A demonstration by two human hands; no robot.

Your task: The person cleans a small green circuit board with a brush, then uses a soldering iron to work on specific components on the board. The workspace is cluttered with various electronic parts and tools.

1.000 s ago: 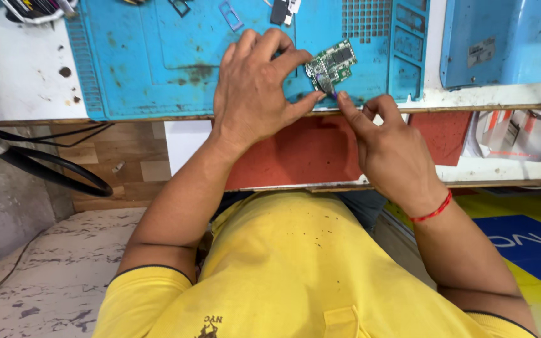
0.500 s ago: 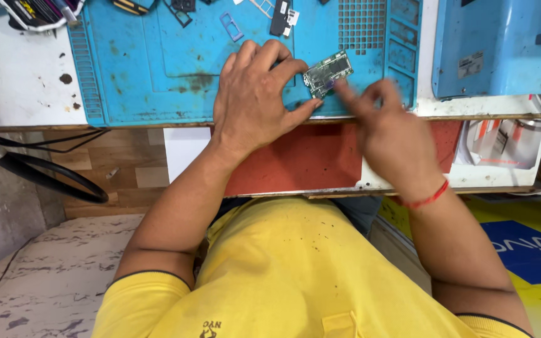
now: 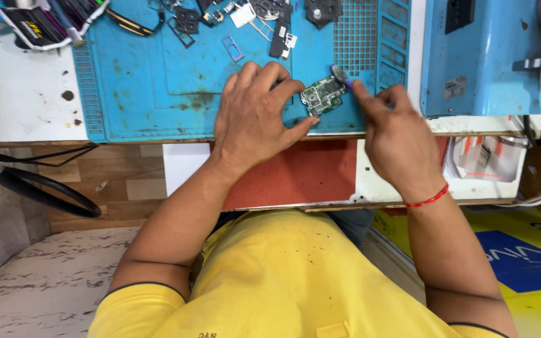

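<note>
A small green circuit board (image 3: 322,95) lies on the blue work mat (image 3: 158,94). My left hand (image 3: 255,119) grips it between the thumb at its near edge and the fingers at its far left edge. My right hand (image 3: 396,138) is just right of the board. Its extended forefinger and thumb hold a small dark tool with a bluish tip (image 3: 339,75) against the board's upper right corner. A red thread circles the right wrist.
Several small phone parts and frames (image 3: 239,19) lie scattered at the mat's far edge. A tray of hand tools (image 3: 45,22) sits top left. A blue machine box (image 3: 483,56) stands on the right. A red-lined open drawer (image 3: 302,175) juts out below the bench edge.
The view has drifted so hands and board sit lower in frame. My right hand's forefinger has moved from the board's near right edge up to its far right corner.
</note>
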